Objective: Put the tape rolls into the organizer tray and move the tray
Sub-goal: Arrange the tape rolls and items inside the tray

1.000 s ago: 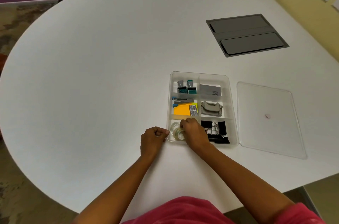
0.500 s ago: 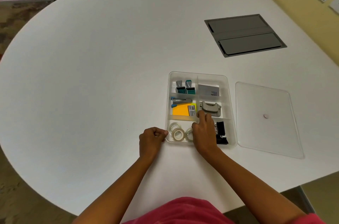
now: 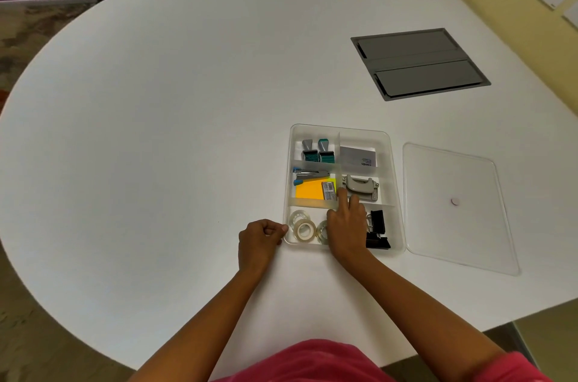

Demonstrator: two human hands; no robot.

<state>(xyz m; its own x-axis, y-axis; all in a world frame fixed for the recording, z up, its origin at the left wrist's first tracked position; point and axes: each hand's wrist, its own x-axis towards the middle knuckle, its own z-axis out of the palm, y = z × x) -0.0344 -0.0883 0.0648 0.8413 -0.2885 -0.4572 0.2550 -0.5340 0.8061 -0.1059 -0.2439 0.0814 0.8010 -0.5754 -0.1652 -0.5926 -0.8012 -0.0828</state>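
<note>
A clear organizer tray (image 3: 392, 163) sits on the white table near me. Three clear tape rolls (image 3: 305, 229) lie in its near-left compartment, the right one partly under my hand. My left hand (image 3: 258, 241) is curled into a fist on the table, its fingers touching the tray's near-left corner. My right hand (image 3: 347, 225) rests over the middle of the tray's near part with fingers spread, holding nothing that I can see, its fingertips by the divider.
Other compartments hold stamps (image 3: 317, 152), a stapler (image 3: 311, 176), orange sticky notes (image 3: 311, 191), a hole punch (image 3: 361, 186), a white box (image 3: 358, 156) and black binder clips (image 3: 377, 230). The clear lid (image 3: 453, 209) lies right of the tray. A grey cable hatch (image 3: 419, 62) is set into the table beyond.
My right hand has left the tape compartment and moved right and forward over the tray's middle, uncovering the rolls. My left hand has stayed at the corner.
</note>
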